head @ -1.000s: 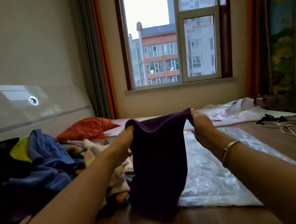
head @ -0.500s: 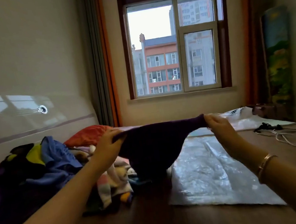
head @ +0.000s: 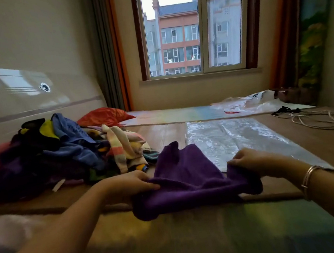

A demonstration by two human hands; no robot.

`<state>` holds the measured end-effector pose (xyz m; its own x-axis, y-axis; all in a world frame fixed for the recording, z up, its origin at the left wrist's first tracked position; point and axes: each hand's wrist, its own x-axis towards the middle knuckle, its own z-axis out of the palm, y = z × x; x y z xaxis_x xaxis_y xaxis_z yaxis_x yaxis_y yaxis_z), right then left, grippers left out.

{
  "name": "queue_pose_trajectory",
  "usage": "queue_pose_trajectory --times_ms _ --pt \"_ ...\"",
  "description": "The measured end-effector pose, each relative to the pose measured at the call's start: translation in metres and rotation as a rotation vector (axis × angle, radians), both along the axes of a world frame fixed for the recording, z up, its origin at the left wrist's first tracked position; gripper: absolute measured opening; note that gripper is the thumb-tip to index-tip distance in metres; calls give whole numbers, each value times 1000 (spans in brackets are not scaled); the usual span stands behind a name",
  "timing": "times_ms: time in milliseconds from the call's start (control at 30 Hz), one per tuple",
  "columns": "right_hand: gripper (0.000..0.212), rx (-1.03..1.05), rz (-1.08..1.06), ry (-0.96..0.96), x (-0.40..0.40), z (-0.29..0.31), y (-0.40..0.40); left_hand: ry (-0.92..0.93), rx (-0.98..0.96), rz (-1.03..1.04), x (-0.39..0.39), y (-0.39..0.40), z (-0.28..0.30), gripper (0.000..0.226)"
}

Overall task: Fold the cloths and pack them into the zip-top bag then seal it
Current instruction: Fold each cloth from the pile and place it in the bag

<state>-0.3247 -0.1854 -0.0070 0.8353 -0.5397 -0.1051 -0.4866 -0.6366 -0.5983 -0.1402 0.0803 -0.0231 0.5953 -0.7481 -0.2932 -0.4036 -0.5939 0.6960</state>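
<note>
The purple cloth (head: pixel 190 178), held up 0.5 s ago, is now lying rumpled on the bed (head: pixel 177 241); the left hand (head: pixel 127 184) and right hand (head: pixel 251 161) are each pinching a near corner.

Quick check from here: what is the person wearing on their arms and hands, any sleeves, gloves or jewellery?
Both forearms are bare as far as the frame shows: no sleeves, no gloves. The left hand has nothing on it or on its wrist. The right hand is also ungloved, with a thin metal bangle round the wrist. No rings can be made out.
</note>
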Motion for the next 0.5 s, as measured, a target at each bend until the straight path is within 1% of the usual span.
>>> queue_pose_trajectory --times_ms 33,67,100,167,267,300,400,500 --pt "34 11 11 97 -1 -1 3 17 51 -14 -3 -1 0 22" --pt "33 14 10 120 0 -3 5 25 74 -3 -3 -2 -1 24" --pt "34 22 -4 89 4 -5 7 17 71 18 -3 -3 -2 25" --pt "36 44 -62 -58 14 -10 4 -12 4 81 2 -5 -3 22" --pt "36 51 -117 -249 38 -17 -5 -46 -193 220 17 -14 -6 12" --pt "36 59 -115 -297 48 -19 -8 -59 -256 266 25 -18 -7 13" --pt "30 70 -111 -412 80 -24 -22 -108 -382 359 49 -36 -11 19" --pt "28 1 -135 -484 122 -28 -39 -130 -501 431 77 -59 -17 20"
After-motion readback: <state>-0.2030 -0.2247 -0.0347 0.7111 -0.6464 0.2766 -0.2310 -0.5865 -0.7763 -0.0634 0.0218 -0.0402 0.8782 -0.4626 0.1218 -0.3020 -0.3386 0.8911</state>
